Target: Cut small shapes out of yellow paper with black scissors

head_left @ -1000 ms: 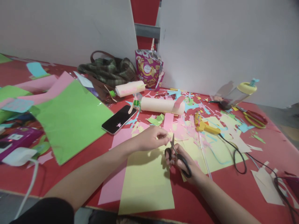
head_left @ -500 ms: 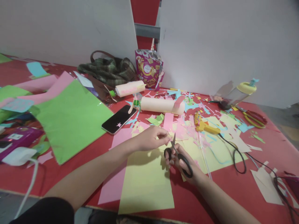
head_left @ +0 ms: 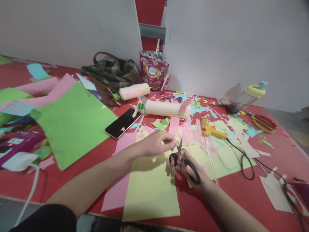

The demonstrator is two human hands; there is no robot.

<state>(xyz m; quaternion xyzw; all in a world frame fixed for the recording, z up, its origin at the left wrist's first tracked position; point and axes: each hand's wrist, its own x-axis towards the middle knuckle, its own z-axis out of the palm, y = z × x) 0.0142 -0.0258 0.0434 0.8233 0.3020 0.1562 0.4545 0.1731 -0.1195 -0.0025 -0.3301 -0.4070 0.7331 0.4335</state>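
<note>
My right hand (head_left: 190, 166) grips black-handled scissors (head_left: 192, 170), with fingers in the loops and the blades pointing up and away from me. Just left of the blades, my left hand (head_left: 159, 143) pinches a small bit of pink paper (head_left: 175, 141), mostly hidden by the fingertips. The blades are slightly apart and close to that paper. Below both hands lies a pale yellow sheet (head_left: 152, 193), overlapping a pink sheet (head_left: 116, 190). Beyond my left hand is a phone (head_left: 123, 124) with a small pink paper star (head_left: 123, 129) on its screen.
Two paper-wrapped bottles (head_left: 166, 109) lie behind the hands. A yellow glue gun (head_left: 213, 130) with a black cord, pliers (head_left: 262, 122) and a clear container (head_left: 246, 98) are on the right. Green paper (head_left: 74, 125) spreads left. A snack bag (head_left: 154, 72) stands at the back among paper scraps.
The scissors blades have opened slightly in my right hand. My left hand stays almost still with its pinch, and the rest of the table looks the same.
</note>
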